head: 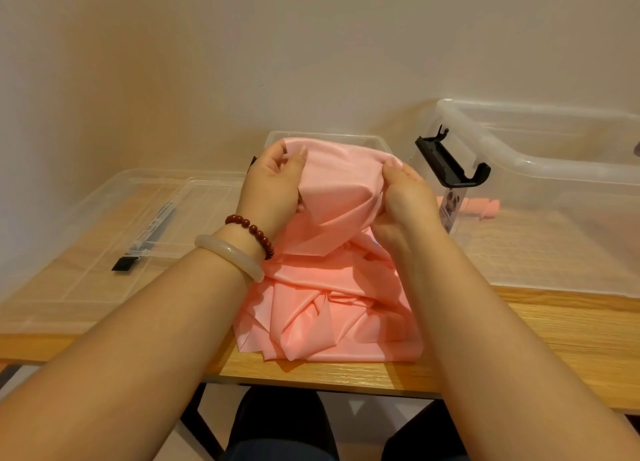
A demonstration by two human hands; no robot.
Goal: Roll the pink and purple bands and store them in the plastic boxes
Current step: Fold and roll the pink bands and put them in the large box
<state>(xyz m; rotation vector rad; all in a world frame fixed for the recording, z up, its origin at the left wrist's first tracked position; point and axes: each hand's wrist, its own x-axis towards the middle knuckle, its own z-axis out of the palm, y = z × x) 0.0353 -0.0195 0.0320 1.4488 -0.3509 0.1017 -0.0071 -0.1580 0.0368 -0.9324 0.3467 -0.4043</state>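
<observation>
Center frame: left hand (273, 180) and right hand (405, 194) both have fingers (298, 158) curled, pinching the top of the pink band (332, 287). The rest of it sits crumpled on the bench (519, 339), a clear plastic box (554, 162) at right.

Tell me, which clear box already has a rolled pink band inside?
The large box at the right, with the raised black latch: a pink roll lies on its floor. No roll shows in the others.

smooth pink band (332, 287), wood-grain table (519, 339), clear plastic box (554, 169)
</observation>
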